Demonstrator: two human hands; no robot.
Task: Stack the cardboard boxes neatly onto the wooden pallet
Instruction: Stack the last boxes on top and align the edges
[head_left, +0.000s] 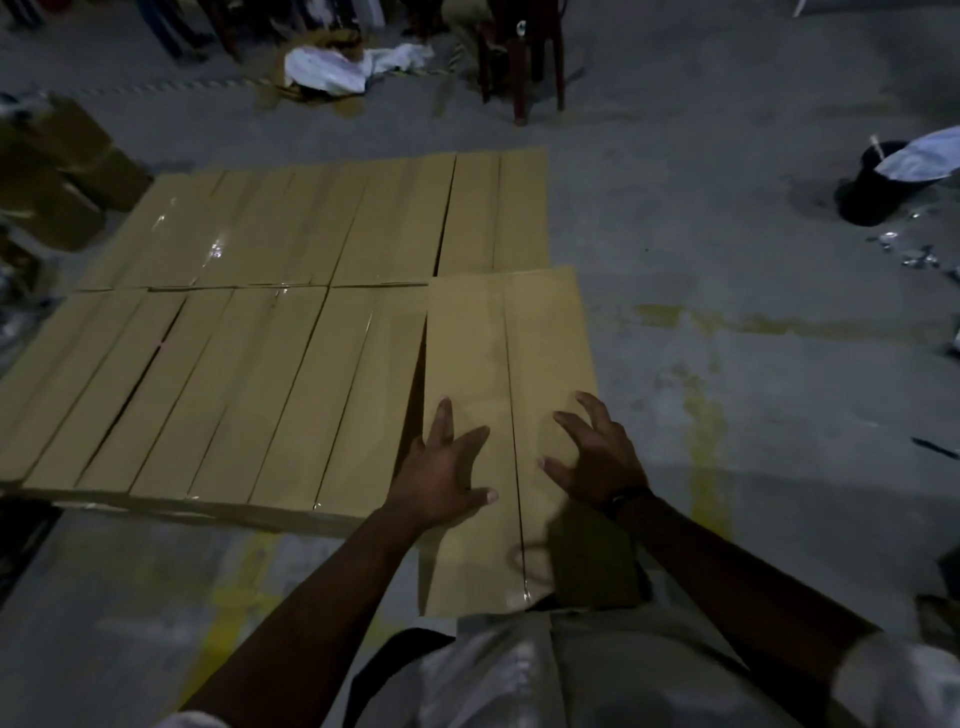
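A long brown cardboard box (498, 358) lies lengthwise at the right end of the near row, its near end sticking out towards me past the row's front edge. My left hand (441, 467) rests flat on its top left half with fingers spread. My right hand (597, 452) lies on the top right half, fingers spread and slightly bent. Two rows of several taped boxes (249, 332) cover the pallet, which is hidden beneath them. A narrow dark gap shows between my box and its left neighbour.
Loose cardboard boxes (62, 166) are piled at the far left. A red plastic chair (524, 57) and white sacks (332, 67) stand at the back. A black bucket (878, 182) with a white sheet sits far right. Grey concrete floor (753, 322) with yellow markings lies to the right.
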